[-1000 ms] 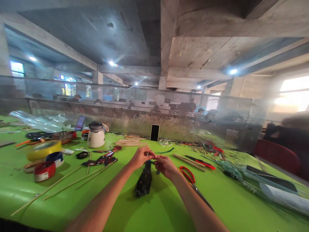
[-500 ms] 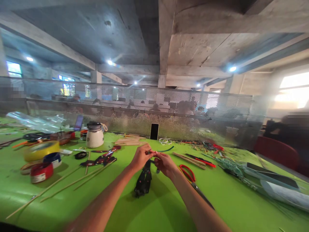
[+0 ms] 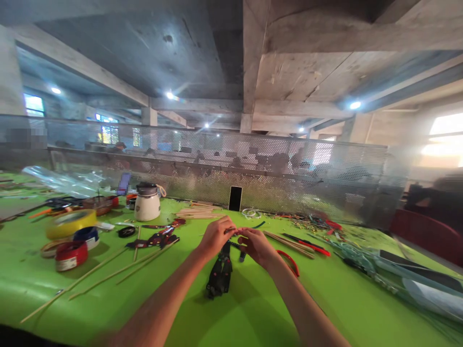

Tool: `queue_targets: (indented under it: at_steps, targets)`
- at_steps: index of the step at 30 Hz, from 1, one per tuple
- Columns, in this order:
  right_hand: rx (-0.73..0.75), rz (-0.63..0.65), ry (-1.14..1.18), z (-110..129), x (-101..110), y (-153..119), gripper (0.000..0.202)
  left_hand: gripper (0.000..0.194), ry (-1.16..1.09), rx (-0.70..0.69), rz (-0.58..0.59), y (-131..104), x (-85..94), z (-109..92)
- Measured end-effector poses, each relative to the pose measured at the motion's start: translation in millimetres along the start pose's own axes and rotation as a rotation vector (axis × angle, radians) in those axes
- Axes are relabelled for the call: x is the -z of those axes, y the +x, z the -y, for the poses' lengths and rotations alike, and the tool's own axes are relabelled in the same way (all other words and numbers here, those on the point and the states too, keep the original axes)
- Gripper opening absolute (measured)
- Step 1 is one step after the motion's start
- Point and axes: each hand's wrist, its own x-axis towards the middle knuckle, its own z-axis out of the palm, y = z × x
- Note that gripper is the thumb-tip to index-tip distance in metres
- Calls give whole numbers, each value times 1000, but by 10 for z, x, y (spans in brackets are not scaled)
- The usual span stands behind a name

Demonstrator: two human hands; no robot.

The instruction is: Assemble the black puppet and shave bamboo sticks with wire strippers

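My left hand point(image 3: 218, 236) and my right hand point(image 3: 257, 246) meet at the fingertips in the middle of the table, above the top end of a black flat piece point(image 3: 220, 275) dotted with small coloured spots. Both hands are closed in a pinch. Whatever lies between their fingers is too small and hidden to make out. Just beyond my right fingers, a dark green strip point(image 3: 259, 225) shows. Right of my right forearm lies a pair of red-handled scissors point(image 3: 290, 262), partly covered by the arm.
Left are rolls of yellow tape point(image 3: 72, 222) and red tape point(image 3: 71, 257), long thin sticks point(image 3: 97, 285), a dark red decorated piece point(image 3: 159, 238) and a white jug point(image 3: 147, 206). A phone point(image 3: 235, 198) stands upright behind. More sticks point(image 3: 291, 245) and a red-black tool point(image 3: 307, 245) lie right.
The whole view has shifted slightly, so things appear a little farther right. My hands remain together; my right fingers have shifted a little, and the arm covers more of the scissors.
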Motion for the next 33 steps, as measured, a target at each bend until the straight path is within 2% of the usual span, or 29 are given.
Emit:
queue_targets:
  at_steps: [7,16,22,27,30,33]
  targets:
    - [18,46,-173,104,28,-48,12,17,75,-57,61,6,77,-79]
    - [45,97,-360,87,127,-16,25,18,139,-110,133,8,62,-162]
    - [186,24,-480,54,54,48,23,15,189,-49,138,15,38,-181]
    - [330,-13,-562,267,-79,25,25,16,120,64,70,19,97,-278]
    - [390,-2,-608,426,-145,-104,22,16,74,38,65,29,175,-369]
    - [449,30,-714,488,-132,-294,15,26,56,-23,92,47,208,-480]
